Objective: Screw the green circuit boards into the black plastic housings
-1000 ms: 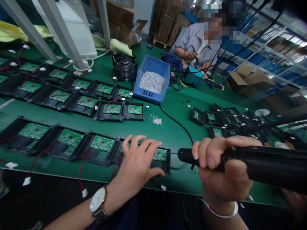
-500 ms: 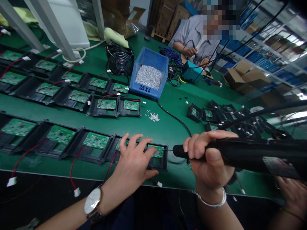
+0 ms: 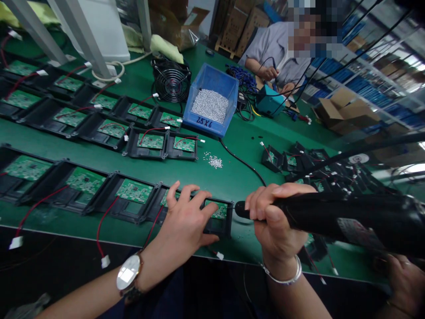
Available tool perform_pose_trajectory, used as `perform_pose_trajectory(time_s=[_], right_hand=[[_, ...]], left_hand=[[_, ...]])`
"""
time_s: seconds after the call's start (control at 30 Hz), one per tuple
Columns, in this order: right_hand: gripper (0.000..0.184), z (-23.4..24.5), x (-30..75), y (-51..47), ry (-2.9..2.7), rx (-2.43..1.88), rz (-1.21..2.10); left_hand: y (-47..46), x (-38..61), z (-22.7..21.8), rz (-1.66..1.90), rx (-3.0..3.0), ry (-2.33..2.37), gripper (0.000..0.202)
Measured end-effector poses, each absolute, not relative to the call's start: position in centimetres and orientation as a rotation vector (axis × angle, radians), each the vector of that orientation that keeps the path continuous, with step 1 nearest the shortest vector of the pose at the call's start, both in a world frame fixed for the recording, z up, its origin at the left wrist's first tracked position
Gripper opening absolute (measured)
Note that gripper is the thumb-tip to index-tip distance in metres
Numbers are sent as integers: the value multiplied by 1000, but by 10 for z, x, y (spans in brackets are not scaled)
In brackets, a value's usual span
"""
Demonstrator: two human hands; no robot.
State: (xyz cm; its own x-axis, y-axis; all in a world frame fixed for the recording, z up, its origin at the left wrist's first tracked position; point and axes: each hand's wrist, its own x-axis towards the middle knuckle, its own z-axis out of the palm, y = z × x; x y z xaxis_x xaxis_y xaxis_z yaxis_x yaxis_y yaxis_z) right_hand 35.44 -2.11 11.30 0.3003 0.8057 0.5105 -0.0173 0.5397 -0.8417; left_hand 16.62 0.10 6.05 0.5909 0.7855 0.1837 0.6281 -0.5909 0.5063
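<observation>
My left hand [image 3: 186, 217] lies flat with fingers spread on the rightmost black housing [image 3: 223, 226] of the near row, covering most of its green circuit board [image 3: 219, 210]. My right hand [image 3: 275, 221] is wrapped round a black electric screwdriver [image 3: 348, 217] that lies almost level. Its thin bit [image 3: 232, 207] points left and touches the board's right edge. A small pile of loose silver screws [image 3: 215, 161] lies on the green mat behind the housing.
Two rows of black housings with green boards [image 3: 83, 181] and red wires run leftward. A blue bin of screws [image 3: 210, 106] and a black fan [image 3: 171, 84] stand behind. More housings are piled at right [image 3: 308, 164]. A person [image 3: 275, 53] works across the table. Another person's hand [image 3: 403, 279] shows at bottom right.
The screwdriver has shifted slightly left, bringing its bit onto the board's right edge. My left hand stays flat on the housing.
</observation>
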Motion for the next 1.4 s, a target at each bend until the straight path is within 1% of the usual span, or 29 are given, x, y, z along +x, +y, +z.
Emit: perform_pose_trajectory(time_s=[0.17,0.2,0.23,0.27,0.37,0.4,0.5,0.57,0.67,0.8,0.97,1.1,1.2,1.3,1.4], right_hand=[[30,111,362,-19,-1230,-822,716],[30,113,366,-18,-1265,-795,757],[29,117,370,-16,-1301,-765,809],[29,121,374,-13,-1332,-738,857],[28,137,385,1,-1356,-674,875],[26,141,387,8,-1334,-663,825],[25,144,389,34,-1223,-715,646],[28,136,389,54,-1161,-781,579],[32,117,387,81,-1104,-815,525],[32,96,386,100,-1082,-871,525],[34,87,382,104,-1084,-898,544],[33,92,379,101,-1093,-893,543],[33,105,376,92,-1103,-876,525],[35,123,373,78,-1111,-835,505],[34,141,366,63,-1114,-793,503]], left_hand=[[2,169,63,496,2443,1143,58],[2,169,63,497,2445,1144,60],[1,168,64,507,2445,1139,67],[1,165,66,526,2445,1124,78],[3,147,73,586,2460,1059,119],[4,137,76,598,2476,1058,125],[9,103,82,646,2558,1165,129],[11,85,81,646,2592,1236,127],[12,70,73,634,2600,1271,118],[10,69,65,640,2595,1303,107],[15,75,69,595,2587,1326,88],[19,83,74,563,2555,1328,78],[18,94,75,585,2509,1294,73],[14,110,74,631,2471,1263,71],[10,124,73,670,2427,1248,75]])
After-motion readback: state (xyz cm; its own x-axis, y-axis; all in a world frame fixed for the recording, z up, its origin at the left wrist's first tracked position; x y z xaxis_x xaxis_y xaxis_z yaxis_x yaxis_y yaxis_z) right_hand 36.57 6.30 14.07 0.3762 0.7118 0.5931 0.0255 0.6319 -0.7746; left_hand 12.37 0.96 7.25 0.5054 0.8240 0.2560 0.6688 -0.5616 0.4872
